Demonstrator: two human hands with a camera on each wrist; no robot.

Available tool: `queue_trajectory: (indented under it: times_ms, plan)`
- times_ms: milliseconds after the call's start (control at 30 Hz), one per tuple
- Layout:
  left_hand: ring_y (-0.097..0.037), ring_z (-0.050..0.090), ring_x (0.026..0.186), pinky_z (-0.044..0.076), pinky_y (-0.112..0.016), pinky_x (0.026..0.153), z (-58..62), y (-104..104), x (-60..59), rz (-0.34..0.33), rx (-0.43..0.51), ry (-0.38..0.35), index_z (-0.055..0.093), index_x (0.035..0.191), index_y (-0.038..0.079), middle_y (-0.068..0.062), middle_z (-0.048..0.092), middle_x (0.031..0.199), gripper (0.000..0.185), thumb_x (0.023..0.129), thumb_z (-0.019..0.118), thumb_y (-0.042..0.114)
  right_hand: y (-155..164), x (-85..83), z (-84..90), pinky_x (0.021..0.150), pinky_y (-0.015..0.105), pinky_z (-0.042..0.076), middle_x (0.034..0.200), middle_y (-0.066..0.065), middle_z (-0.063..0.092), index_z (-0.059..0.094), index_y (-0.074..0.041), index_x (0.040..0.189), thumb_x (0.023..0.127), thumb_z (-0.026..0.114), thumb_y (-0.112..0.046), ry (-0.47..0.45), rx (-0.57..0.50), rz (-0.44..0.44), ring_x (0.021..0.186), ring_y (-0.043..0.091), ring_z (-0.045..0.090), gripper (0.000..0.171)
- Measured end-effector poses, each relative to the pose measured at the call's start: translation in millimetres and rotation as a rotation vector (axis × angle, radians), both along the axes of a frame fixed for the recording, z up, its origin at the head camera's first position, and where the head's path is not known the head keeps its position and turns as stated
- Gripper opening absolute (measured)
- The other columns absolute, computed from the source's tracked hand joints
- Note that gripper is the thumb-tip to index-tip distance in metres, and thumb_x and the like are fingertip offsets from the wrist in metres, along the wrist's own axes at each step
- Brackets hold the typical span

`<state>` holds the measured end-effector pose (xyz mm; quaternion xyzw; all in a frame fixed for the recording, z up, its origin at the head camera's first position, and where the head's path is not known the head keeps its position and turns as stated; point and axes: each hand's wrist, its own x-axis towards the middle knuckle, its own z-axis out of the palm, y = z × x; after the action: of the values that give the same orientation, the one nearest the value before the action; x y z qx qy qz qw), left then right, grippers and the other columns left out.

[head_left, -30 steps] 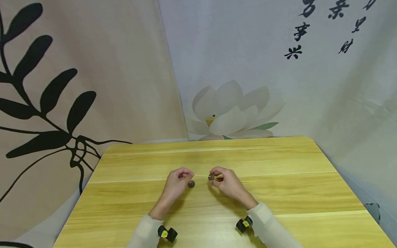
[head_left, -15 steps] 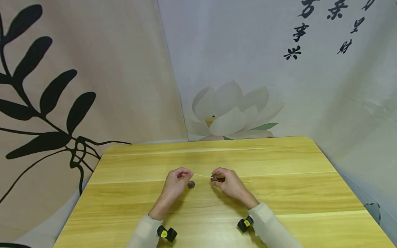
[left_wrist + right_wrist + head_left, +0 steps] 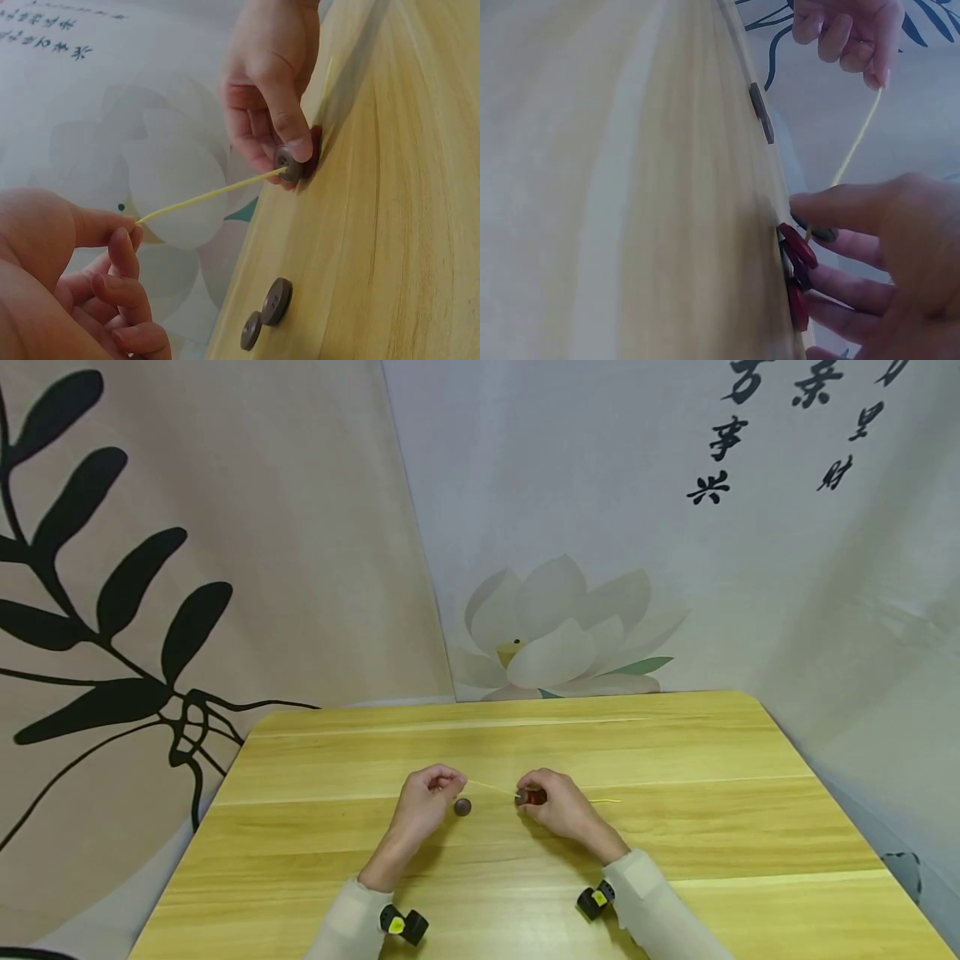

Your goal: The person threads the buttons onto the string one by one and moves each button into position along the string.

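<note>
A yellow string (image 3: 214,195) runs between the hands, slanting down from left to right. Its end is pinched between thumb and forefinger of the left hand (image 3: 426,800). The right hand (image 3: 561,806), low over the table, pinches a brown button (image 3: 285,162) with the string coming through one of its holes. Beside that button, under the right fingers, lie red buttons (image 3: 798,246), partly hidden by the hand. The string's other end (image 3: 606,801) shows on the table past the right hand. Two more brown buttons (image 3: 277,301) lie near the left hand.
The wooden table (image 3: 712,752) has rounded far corners. Behind it hangs a cloth backdrop (image 3: 315,527) with a printed flower, leaves and writing. Each sleeve carries a small black wrist camera (image 3: 403,925).
The right hand has moved slightly right and toward the person with the brown button. More string now shows between the hands. The left hand has hardly moved.
</note>
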<state>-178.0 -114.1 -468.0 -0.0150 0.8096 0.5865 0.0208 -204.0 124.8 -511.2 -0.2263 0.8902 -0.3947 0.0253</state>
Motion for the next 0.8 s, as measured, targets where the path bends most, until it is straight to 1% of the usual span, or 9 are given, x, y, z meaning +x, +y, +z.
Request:
queue_trajectory:
  times_ms: [267,400,567,800]
  plan:
    - [-0.014,0.047,0.072,0.038,-0.023,0.06,-2.7,0.9,1.4,-0.004,-0.008,-0.012,0.071,0.096,0.001,-0.003,0.058,0.08,0.016,0.095,0.066,0.016,2.4,0.8,-3.8,0.073,0.026,0.052,0.099,0.005,0.065,0.068,-0.006,0.1,0.081,0.079,-0.002,0.006,0.025,0.006,0.086,0.015,0.062,0.022]
    - [-0.014,0.048,0.072,0.039,-0.024,0.063,-4.1,1.7,1.3,-0.006,-0.008,-0.015,0.071,0.097,0.001,-0.004,0.059,0.081,0.017,0.095,0.067,0.017,2.9,-0.3,-4.7,0.073,0.026,0.052,0.1,0.006,0.064,0.068,-0.007,0.098,0.081,0.079,-0.002,0.012,0.038,0.009,0.086,0.016,0.061,0.021]
    - [-0.015,0.048,0.071,0.04,-0.025,0.063,-3.7,3.4,-1.3,-0.014,-0.005,-0.007,0.07,0.097,-0.001,-0.006,0.06,0.081,0.018,0.095,0.067,0.016,3.2,-3.3,-2.2,0.074,0.028,0.052,0.1,0.005,0.064,0.068,-0.008,0.095,0.081,0.078,-0.001,0.015,0.058,0.006,0.088,0.016,0.061,0.02]
    - [-0.016,0.048,0.073,0.04,-0.027,0.067,-3.3,4.7,-2.9,-0.015,-0.017,-0.007,0.071,0.097,0.001,-0.002,0.059,0.08,0.017,0.094,0.067,0.017,2.6,-6.1,-0.8,0.078,0.034,0.052,0.103,0.005,0.065,0.069,-0.01,0.094,0.079,0.079,0.0,0.045,0.088,0.018,0.092,0.018,0.061,0.021]
